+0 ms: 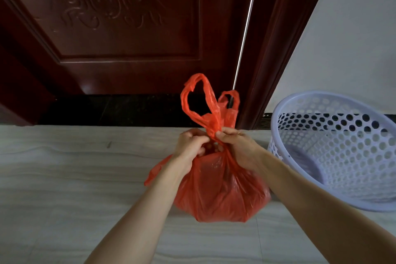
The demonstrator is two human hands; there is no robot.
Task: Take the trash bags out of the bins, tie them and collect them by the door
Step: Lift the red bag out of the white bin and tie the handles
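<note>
Fingers of the left hand [189,146] curl into the gathered neck of the red plastic trash bag [218,191], pinching the film on its left side, while the right hand [237,146] clamps thumb and forefinger on the twisted neck just beside it. Both hands are closed on the bag, close together, with the knot point between them. Above the grip, the two handle loops [205,100] stand up, one larger on the left and one smaller on the right.

Thin film like this is soft and slippery and probably tears if yanked, so the sensible hold is where the hands already are: at the bunched neck, where the plastic is layered thick. The load looks light, judging by how easily the neck carries it, though whether the base rests on the floor cannot be told.

Below the hands the bag swells into a rounded, creased, translucent bundle, over the pale tiled floor [64,178], with a loose flap sticking out to the left. It sits in front of the dark carved wooden door [120,28]. Just to its right stands a lilac perforated bin [334,148], tilted toward the camera, holding no bag.
</note>
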